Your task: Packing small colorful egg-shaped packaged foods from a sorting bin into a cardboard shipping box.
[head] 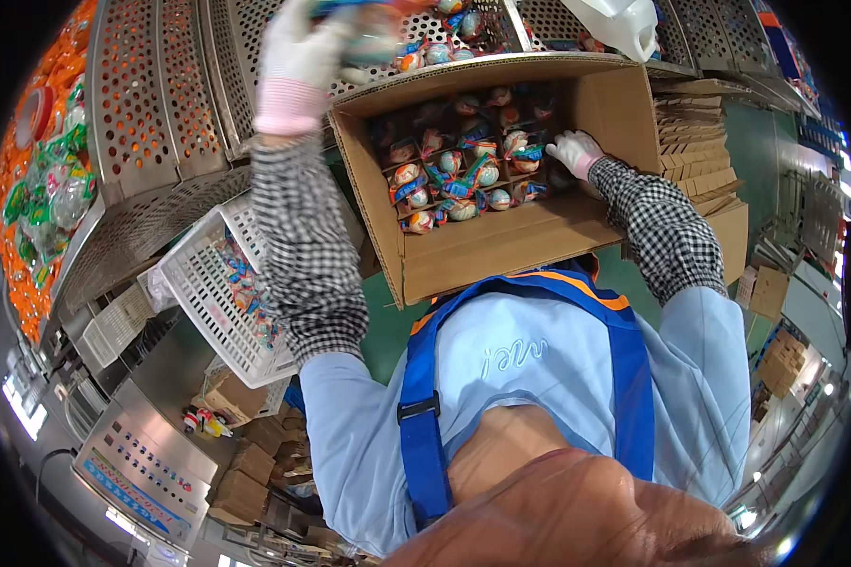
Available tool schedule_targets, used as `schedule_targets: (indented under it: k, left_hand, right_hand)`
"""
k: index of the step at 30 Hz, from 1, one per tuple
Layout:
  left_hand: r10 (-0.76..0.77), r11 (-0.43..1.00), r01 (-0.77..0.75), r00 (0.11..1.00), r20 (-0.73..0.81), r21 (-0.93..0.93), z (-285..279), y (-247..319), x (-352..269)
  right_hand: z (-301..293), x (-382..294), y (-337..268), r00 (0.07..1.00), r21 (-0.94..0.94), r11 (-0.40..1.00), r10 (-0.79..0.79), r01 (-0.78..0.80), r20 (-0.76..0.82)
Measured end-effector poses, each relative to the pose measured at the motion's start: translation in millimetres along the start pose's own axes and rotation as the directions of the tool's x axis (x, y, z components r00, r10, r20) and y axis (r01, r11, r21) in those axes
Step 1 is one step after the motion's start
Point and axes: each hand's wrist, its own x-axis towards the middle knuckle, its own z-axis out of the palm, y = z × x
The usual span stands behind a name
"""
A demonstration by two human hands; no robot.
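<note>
A large open cardboard box (pixel 496 251) stands before me, with cardboard dividers inside and round, colourfully wrapped items (pixel 462 205) in many of its compartments. My right hand (pixel 578 152), in a white glove, is inside the box near its right wall, beside the wrapped items; whether it holds anything I cannot tell. My left hand (pixel 312 53), gloved in white with a pink cuff, is over the perforated metal tray beyond the box. Blurred colourful wrapped items (pixel 379 35) are at its fingers, apparently in its grip. More wrapped balls (pixel 438 54) lie in the tray next to it.
A white plastic basket (pixel 216 319) with wrapped items stands left of the box. Folded cardboard dividers (pixel 695 142) are stacked at the right. A white plastic jug (pixel 620 25) rests on the perforated metal table (pixel 163 92). Orange and green packaged items (pixel 46 198) lie far left.
</note>
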Motion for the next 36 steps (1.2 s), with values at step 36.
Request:
schedule_targets:
  k: [36]
  left_hand:
    - [-0.404,0.882,0.454,0.867,0.292,-0.128,122.0,-80.5,-34.6]
  right_hand:
    - [-65.7,33.3,6.7,0.888,0.262,0.883,0.435,-0.389,-0.147]
